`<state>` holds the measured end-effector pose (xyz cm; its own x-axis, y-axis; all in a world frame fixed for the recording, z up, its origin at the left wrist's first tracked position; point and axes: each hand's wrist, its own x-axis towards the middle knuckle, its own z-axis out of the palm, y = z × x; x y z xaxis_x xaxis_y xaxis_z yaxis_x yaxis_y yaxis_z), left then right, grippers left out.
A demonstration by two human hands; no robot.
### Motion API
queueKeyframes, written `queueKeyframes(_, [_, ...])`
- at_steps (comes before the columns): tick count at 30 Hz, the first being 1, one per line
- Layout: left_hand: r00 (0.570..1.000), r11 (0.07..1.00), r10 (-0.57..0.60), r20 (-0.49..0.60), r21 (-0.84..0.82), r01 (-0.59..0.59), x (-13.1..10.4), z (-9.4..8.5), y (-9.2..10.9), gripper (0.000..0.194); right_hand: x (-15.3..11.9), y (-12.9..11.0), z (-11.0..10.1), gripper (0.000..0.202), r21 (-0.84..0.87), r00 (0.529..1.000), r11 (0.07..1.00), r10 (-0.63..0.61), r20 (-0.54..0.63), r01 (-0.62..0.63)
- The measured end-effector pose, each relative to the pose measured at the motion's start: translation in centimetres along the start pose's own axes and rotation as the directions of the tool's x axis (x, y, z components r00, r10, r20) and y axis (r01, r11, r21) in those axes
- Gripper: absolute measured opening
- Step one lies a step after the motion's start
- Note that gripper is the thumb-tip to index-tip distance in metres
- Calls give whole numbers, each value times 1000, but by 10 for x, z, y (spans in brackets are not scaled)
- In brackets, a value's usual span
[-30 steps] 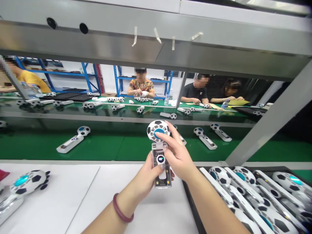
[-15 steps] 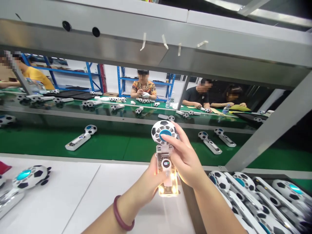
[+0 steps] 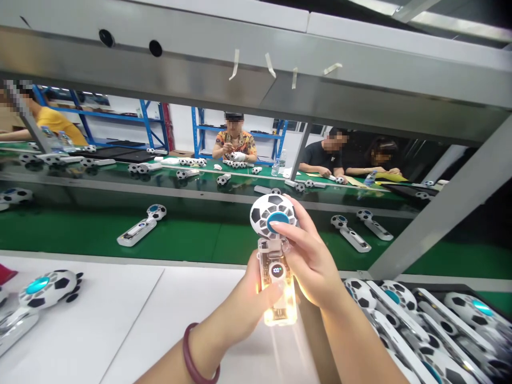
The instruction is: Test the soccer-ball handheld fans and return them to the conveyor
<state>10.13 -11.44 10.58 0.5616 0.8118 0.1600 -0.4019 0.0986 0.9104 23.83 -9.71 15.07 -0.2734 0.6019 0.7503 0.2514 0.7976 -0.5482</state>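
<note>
Both hands hold a handheld fan (image 3: 272, 205) upright, its round head patterned like a black-and-white football with a blue centre disc. The clear handle glows warm yellow, and a small round display on it reads 100. My left hand (image 3: 246, 304) is closed around the lower handle, thumb across its front below the display. Higher up, my right hand (image 3: 314, 261) grips the fan's right side, one fingertip at the blue disc and another finger behind the head. The backs of the fan and most wrapped fingers are hidden.
A black tray (image 3: 444, 288) of several similar fans stands at right. Another football fan (image 3: 56, 288) lies on the white table (image 3: 132, 298) at left. Beyond runs a green belt (image 3: 208, 234) carrying fans, under a grey overhead beam (image 3: 192, 69). A slanted post (image 3: 432, 213) stands at right; several co-workers sit opposite.
The held fan has shifted slightly right with both hands. Fans on the near green belt have moved right, while those on the farther belt have moved left.
</note>
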Motion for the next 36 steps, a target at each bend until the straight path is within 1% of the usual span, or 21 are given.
queueKeyframes(4, [995,986,26,-93,166,-11,-3,2,3,50,-1,2,-1,44,79,999,996,-38,-33,40])
queueKeyframes(7, [985,957,64,-158,291,-15,-6,4,7,47,-2,8,1,35,228,995,971,-44,-95,64])
queueKeyframes(10, [984,924,91,-156,381,-25,-8,7,10,53,-4,16,3,25,387,989,919,-23,-149,80])
queueKeyframes(12, [980,904,131,-153,424,-55,-9,10,13,56,-4,18,4,19,446,988,892,-5,-157,76])
queueKeyframes(14, [974,887,158,-163,457,-68,-11,12,17,56,-4,19,4,17,478,987,876,3,-158,73])
queueKeyframes(16, [972,856,165,-167,514,-57,-12,14,22,54,-3,18,4,18,504,988,860,-2,-157,82])
queueKeyframes(19, [965,770,206,-165,635,-56,-13,16,28,53,0,15,5,19,559,987,822,-20,-161,108])
queueKeyframes(22, [949,696,264,-173,715,-64,-13,16,26,52,1,12,5,15,586,985,803,-1,-174,105])
queueKeyframes(24, [941,670,287,-182,739,-62,-12,15,24,52,1,11,5,14,584,984,806,12,-180,97])
queueKeyframes(28, [927,676,314,-205,734,-66,-11,14,24,53,1,10,5,14,597,986,798,23,-163,80])
queueKeyframes(30, [936,723,283,-209,688,-65,-11,13,28,52,1,10,6,15,601,988,796,26,-150,70])
queueKeyframes(32, [961,819,172,-217,573,-18,-12,12,32,51,2,9,7,24,614,990,789,75,-121,15])
queueKeyframes(33, [972,870,99,-212,492,19,-12,11,33,51,2,9,7,33,632,987,774,125,-98,-35])
queueKeyframes(34, [979,912,31,-199,406,53,-13,10,33,51,3,8,7,45,657,979,747,191,-68,-100])
queueKeyframes(36, [986,958,-48,-157,271,90,-14,7,32,50,5,6,7,64,717,942,650,333,30,-253])
